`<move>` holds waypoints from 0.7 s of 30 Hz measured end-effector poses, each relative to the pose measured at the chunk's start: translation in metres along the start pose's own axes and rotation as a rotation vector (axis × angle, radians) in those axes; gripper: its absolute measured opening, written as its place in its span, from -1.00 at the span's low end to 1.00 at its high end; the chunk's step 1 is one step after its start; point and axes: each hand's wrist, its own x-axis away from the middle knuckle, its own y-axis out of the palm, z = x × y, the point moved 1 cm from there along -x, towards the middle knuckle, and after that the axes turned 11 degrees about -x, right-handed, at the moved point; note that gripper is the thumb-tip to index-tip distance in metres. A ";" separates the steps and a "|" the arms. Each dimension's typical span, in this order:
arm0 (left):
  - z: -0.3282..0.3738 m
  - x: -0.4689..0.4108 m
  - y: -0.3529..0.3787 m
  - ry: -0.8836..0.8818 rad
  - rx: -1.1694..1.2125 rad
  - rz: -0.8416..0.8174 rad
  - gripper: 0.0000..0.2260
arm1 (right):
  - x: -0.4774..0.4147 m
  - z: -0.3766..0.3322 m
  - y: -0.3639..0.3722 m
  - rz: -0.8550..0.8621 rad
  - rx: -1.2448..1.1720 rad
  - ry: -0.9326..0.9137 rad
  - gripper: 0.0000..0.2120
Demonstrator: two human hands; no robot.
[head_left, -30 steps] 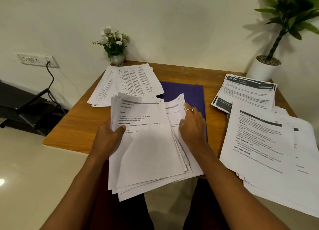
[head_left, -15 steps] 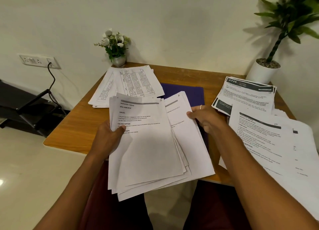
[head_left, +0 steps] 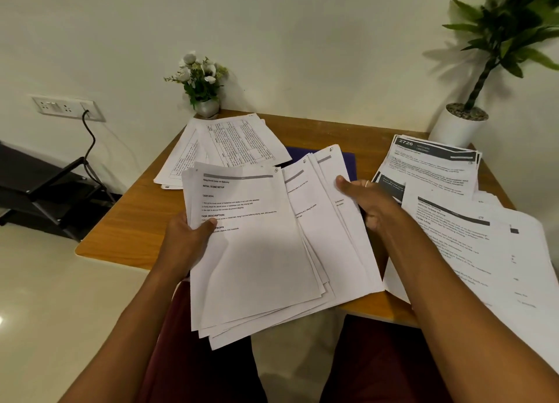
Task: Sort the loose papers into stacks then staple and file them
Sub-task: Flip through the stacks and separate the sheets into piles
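Note:
My left hand (head_left: 187,239) grips a fanned bundle of printed white sheets (head_left: 254,251) by its left edge, thumb on top. My right hand (head_left: 367,201) pinches the rightmost sheets (head_left: 348,245) of the fan at their right edge and holds them spread out to the right. The bundle hangs over the near edge of the wooden table (head_left: 127,221). A blue folder (head_left: 348,160) lies mostly hidden under the fan. Other paper stacks lie on the table: table-printed sheets (head_left: 233,142) at the back left, dark-headed sheets (head_left: 432,163) at the back right, a big stack (head_left: 484,257) at the near right.
A small white vase of flowers (head_left: 202,85) stands at the table's back left corner. A potted plant in a white pot (head_left: 459,127) stands at the back right. To the left are a wall socket with a black cable (head_left: 87,130) and a dark low shelf (head_left: 39,188).
My right hand has slid from the middle of the fan to its right edge, pulling sheets out to the right. The left hand has kept its grip.

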 end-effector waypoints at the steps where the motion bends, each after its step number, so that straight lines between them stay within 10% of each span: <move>1: 0.001 0.001 0.000 0.002 -0.005 0.002 -0.73 | 0.000 -0.001 -0.004 0.011 -0.026 -0.021 -0.52; 21: 0.002 0.003 0.002 -0.009 -0.036 -0.001 -0.73 | -0.004 0.010 -0.029 0.085 -0.104 -0.156 -0.77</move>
